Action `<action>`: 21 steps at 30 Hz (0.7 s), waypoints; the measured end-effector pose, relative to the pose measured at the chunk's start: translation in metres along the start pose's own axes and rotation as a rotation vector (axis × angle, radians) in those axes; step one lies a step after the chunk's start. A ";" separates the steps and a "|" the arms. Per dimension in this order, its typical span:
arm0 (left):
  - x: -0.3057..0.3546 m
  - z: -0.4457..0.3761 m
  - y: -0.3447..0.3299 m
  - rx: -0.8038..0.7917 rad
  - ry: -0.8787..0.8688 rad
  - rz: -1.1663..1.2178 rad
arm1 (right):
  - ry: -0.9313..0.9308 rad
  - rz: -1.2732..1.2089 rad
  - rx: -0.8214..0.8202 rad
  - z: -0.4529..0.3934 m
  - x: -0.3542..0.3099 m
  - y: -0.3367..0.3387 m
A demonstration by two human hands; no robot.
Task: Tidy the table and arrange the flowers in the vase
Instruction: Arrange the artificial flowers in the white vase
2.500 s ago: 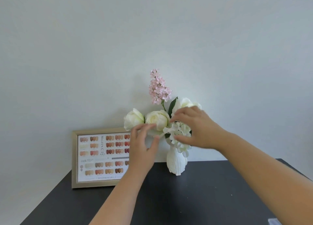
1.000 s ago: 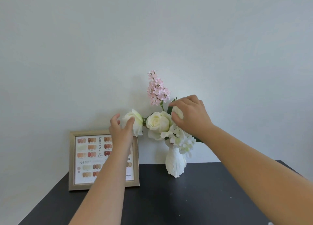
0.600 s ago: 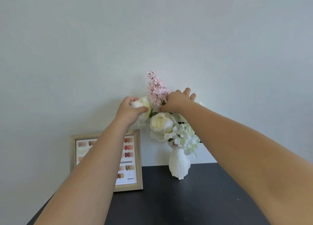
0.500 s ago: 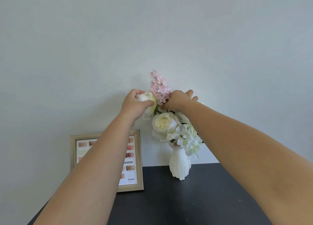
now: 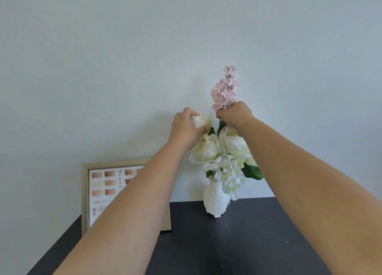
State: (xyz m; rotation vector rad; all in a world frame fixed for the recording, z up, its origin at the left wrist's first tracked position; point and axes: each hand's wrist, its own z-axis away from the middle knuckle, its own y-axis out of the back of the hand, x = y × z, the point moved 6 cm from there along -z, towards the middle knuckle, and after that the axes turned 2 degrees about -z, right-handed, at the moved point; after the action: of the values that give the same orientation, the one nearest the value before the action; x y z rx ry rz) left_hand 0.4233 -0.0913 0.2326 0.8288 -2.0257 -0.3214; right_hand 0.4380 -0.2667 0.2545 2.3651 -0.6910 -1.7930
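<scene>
A white ribbed vase point(image 5: 215, 202) stands at the back of the black table point(image 5: 237, 243), against the wall. It holds white roses point(image 5: 205, 148), a white hydrangea cluster point(image 5: 229, 171) and a tall pink blossom spike point(image 5: 225, 88). My left hand point(image 5: 186, 130) is closed around the head of the top left white rose point(image 5: 203, 120). My right hand point(image 5: 235, 114) grips the pink spike's stem just below its blossoms. Both forearms reach in from the bottom of the view.
A gold-framed nail colour chart point(image 5: 107, 187) leans against the wall left of the vase, partly hidden by my left forearm. The pale wall point(image 5: 124, 57) is right behind the flowers. The table's left edge runs diagonally at lower left.
My left hand took hold of the left white rose and lifted it up toward the centre. My right hand moved from the right rose to the pink spike's stem, which now stands higher.
</scene>
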 end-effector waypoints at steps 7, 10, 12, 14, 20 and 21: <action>-0.019 0.010 -0.021 -0.133 0.012 -0.156 | 0.079 0.206 -0.029 -0.005 0.003 -0.003; -0.023 0.012 -0.019 -0.094 0.013 -0.155 | 0.129 0.294 -0.048 -0.005 0.007 -0.007; -0.026 0.014 -0.020 -0.089 0.019 -0.137 | 0.136 0.371 -0.054 -0.005 0.011 -0.010; -0.030 0.015 -0.021 -0.089 0.037 -0.095 | 0.121 0.451 -0.039 -0.006 0.016 -0.012; -0.043 0.018 -0.028 -0.189 0.120 0.169 | 0.093 0.502 -0.003 -0.008 0.023 -0.014; -0.044 0.019 -0.030 -0.213 0.123 0.188 | 0.080 0.495 -0.001 -0.009 0.025 -0.014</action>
State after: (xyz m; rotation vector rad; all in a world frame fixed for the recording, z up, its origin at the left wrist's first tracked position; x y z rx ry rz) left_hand 0.4374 -0.0861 0.1778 0.5096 -1.8987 -0.3628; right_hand 0.4552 -0.2662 0.2303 2.0106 -1.1385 -1.4747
